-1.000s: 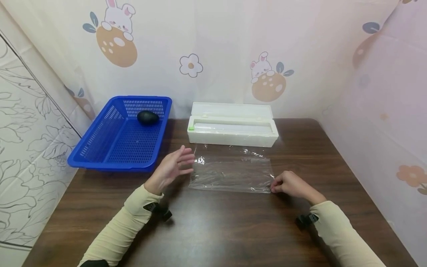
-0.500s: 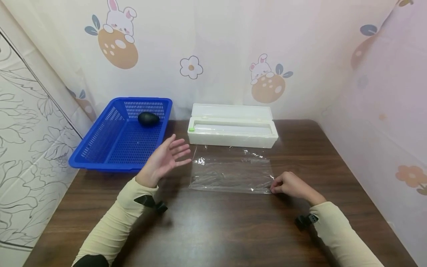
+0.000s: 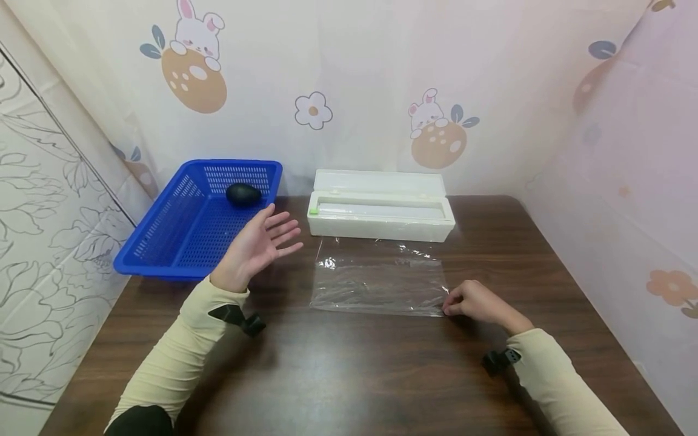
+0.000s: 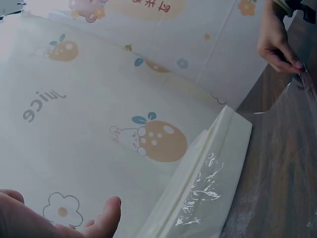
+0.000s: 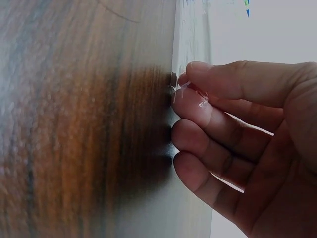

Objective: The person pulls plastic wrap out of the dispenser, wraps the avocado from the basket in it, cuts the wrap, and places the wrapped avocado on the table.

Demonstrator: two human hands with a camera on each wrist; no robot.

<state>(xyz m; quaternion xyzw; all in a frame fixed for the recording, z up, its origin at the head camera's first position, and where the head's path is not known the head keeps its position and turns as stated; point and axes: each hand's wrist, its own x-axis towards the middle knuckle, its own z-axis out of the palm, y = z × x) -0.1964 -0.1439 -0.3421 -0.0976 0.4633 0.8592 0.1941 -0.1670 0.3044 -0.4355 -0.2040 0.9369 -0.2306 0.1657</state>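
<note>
Right grip (image 3: 473, 302): pinching, thumb and forefinger closed on the near right corner of one clear, thin plastic film sheet (image 3: 376, 284); position forward and to the right of the long white lidded box (image 3: 376, 230). Its remaining fingertips meet the desk (image 3: 349, 375) or sit just above it. Left grip (image 3: 257, 247): released, fingers spread, nothing held; position to the left of the box and nearer the person. Its height above the desk cannot be told.

The film spreads from the box's front wall toward the person, wrinkled along its near edge. Assessment: very light, limp, likely to cling to skin and to itself, easily creased or torn. Recommended hold: both near corners, between thumb and forefinger, with even tension. The near left corner is unheld.

Behind the film stands the box, lid (image 3: 378, 180) raised, one white roll (image 3: 382, 211) inside and one small green tab (image 3: 313, 211) at its left end. Left of the box: one blue perforated plastic basket (image 3: 163, 270), with one dark oval fruit (image 3: 243, 194), avocado-like, in its far right part. Behind the box hangs a pale printed curtain (image 3: 371, 60).

Count: grips two; film sheet, box, roll, tab, basket and fruit, one each.
</note>
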